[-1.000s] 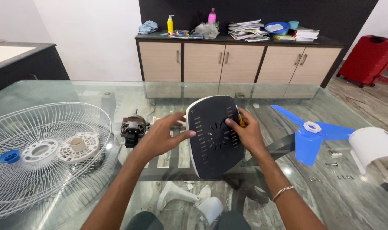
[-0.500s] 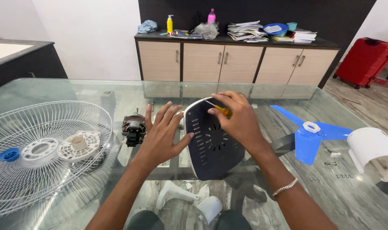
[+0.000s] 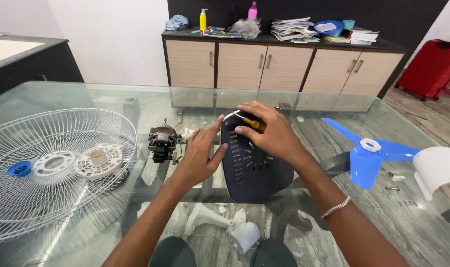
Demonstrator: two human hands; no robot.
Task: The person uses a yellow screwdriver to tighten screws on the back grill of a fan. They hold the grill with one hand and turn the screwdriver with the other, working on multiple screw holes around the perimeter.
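Dark vented fan cover stands tilted on the glass surface, between both hands: left hand spread flat at its left edge, right hand pinching a yellow-handled screwdriver at the top rim, shaft pointing up-left.

- Just one view here, a head cam looking down and forward over a glass table.
- Pretty close in: both forearms come up from the bottom edge, hands sit mid-frame.
- It faces a wooden cabinet against the far wall, across the top of the frame.
- White fan grille at lower left.
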